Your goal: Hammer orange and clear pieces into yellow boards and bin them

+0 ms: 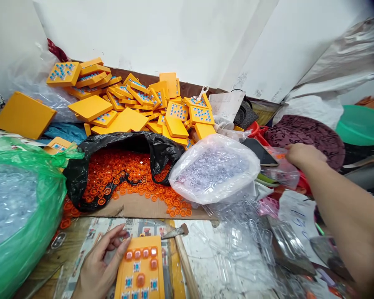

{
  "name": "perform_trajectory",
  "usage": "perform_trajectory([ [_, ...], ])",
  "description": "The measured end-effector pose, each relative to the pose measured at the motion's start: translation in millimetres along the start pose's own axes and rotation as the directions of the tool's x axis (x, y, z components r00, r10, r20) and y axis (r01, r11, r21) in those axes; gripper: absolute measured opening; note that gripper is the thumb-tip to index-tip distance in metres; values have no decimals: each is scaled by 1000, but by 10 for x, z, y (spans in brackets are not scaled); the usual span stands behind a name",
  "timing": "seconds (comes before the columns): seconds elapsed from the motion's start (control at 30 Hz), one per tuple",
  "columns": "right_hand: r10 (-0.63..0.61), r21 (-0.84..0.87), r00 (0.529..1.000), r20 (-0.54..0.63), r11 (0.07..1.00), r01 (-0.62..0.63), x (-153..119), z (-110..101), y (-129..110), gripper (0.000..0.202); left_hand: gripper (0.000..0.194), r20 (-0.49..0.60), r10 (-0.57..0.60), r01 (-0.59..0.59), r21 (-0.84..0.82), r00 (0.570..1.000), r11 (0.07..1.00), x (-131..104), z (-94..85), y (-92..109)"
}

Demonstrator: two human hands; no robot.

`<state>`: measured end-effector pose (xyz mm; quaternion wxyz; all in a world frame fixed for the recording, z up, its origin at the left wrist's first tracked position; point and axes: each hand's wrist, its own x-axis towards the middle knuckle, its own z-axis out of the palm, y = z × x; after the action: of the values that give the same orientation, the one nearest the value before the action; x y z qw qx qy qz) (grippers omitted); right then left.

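At the bottom centre, my left hand [104, 263] rests against the left edge of a yellow plastic panel [146, 265], thumb and fingers apart. The panel carries several orange square caps and small blue-and-white parts. My right hand [306, 155] is stretched far out to the right, beside a phone [259, 152] and in front of a dark patterned round cushion [308, 137]; its fingers are curled and blurred, and what they hold, if anything, is hidden.
Behind lies a pile of yellow panels [127, 120]. A black bag [112, 143] spills orange rings [134, 170]. Nearby are a white bag [215, 197] and green bag [46, 232] of clear pieces, a hammer [185, 261], and loose clear plastic parts [246, 241].
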<state>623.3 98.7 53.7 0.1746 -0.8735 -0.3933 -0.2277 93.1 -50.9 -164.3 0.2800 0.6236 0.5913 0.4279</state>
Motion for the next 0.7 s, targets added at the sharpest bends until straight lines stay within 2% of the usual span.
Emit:
perform_trajectory([
  [0.07, -21, 46, 999, 41, 999, 19, -127, -126, -181, 27, 41, -12, 2, -2, -8, 1000, 1000, -1, 10, 57],
  [0.13, -110, 147, 994, 1, 983, 109, -395, -271, -413, 33, 39, -2, 8, -8, -12, 1000, 1000, -10, 13, 84],
  [0.2, -230, 270, 970, -84, 932, 244, -852, -420, -639, 40, 37, -1, 9, -9, -14, 1000, 1000, -26, 3, 91],
  [0.27, -395, 395, 914, -91, 828, 397, -1479, -552, -794, 34, 34, -8, 35, -35, -9, 999, 999, -38, -21, 110],
  [0.3, -499, 452, 864, -67, 757, 472, -1829, -602, -830, 25, 32, -11, 71, -71, 2, 997, 998, -34, -34, 136],
  [0.37, -688, 539, 725, -29, 600, 591, -2517, -657, -811, 13, 24, 6, 202, -202, 29, 979, 979, 13, -41, 237],
  [0.4, -782, 563, 620, -64, 485, 669, -2822, -659, -760, 18, 21, 27, 290, -291, 37, 957, 956, 63, -25, 312],
  [0.43, -827, 567, 558, -60, 432, 701, -3086, -646, -689, 21, 20, 55, 376, -378, 40, 925, 925, 131, 10, 398],
  [0.47, -834, 567, 550, -39, 435, 700, -3305, -622, -604, 24, 20, 94, 445, -450, 36, 890, 892, 217, 67, 491],
  [0.5, -821, 565, 571, 18, 480, 671, -3481, -590, -512, 26, 20, 133, 498, -506, 32, 857, 862, 317, 146, 582],
  [0.53, -801, 563, 594, 77, 526, 637, -3621, -554, -422, 28, 21, 200, 502, -518, 36, 842, 855, 424, 243, 666],
  [0.6, -754, 572, 626, 200, 608, 550, -3832, -485, -275, 32, 22, 409, 403, -453, 29, 819, 891, 631, 470, 787],
  [0.7, -661, 585, 668, 343, 706, 398, -4100, -414, -183, 37, 19, 536, 341, -416, 22, 773, 909, 837, 758, 820],
])
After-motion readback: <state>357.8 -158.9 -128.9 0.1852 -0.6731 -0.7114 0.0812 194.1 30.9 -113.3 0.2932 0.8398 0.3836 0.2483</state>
